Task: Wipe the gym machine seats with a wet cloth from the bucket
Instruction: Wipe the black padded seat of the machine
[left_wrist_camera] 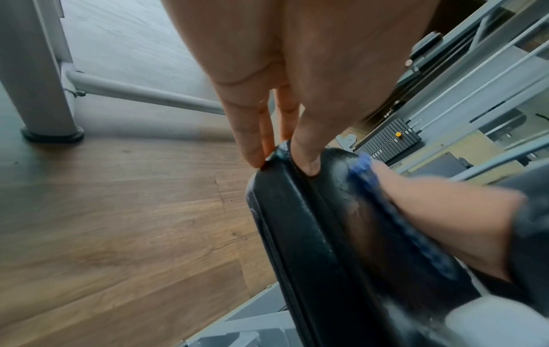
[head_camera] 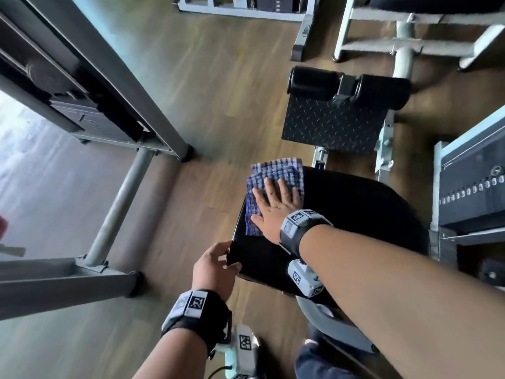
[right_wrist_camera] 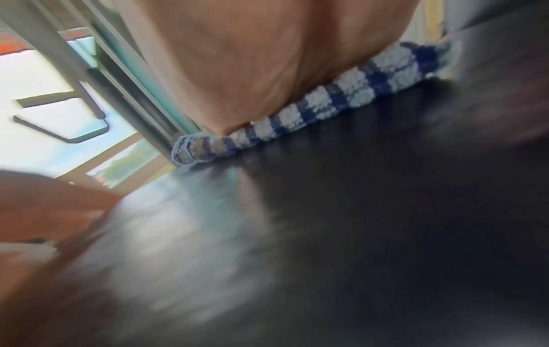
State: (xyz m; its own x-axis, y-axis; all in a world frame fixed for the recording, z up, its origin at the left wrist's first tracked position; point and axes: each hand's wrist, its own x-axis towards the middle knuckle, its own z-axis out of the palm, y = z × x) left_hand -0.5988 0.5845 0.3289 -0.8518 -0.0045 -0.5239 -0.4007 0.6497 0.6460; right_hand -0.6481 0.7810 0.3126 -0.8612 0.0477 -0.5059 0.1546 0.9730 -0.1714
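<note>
Nearest to the camera, the left hand [head_camera: 212,265] holds the near corner of the black seat [head_camera: 341,214]. Its thumb lies on the top of the padding and its fingers [left_wrist_camera: 252,140] go down along the side edge, so the hand is clamped on this corner. On each wrist there is a dark band with printed square markers.

A little farther, the right hand [head_camera: 273,205] lies flat on the cloth [head_camera: 276,181]. Its fingers are straight and a little spread, and the palm presses the cloth down on the seat; the hand does not curl around it. In the right wrist view, the heel of the palm [right_wrist_camera: 237,70] sits on the edge of the cloth [right_wrist_camera: 312,105], and the seat surface [right_wrist_camera: 356,211] in front of it is dark with a pale shine.

The cloth is folded, with a blue and white check pattern. It lies on the far left part of the seat, and its far end goes a little over the seat edge. In the left wrist view it shows only as a blurred blue strip [left_wrist_camera: 365,173] under the right hand.

Behind the seat stands a black footplate [head_camera: 333,127] with a raised pattern, and above it two black foam rollers [head_camera: 347,86]. To the left, a grey machine frame [head_camera: 131,181] stands on the wooden floor [head_camera: 218,77]. At the right edge there is a weight stack [head_camera: 472,187].
</note>
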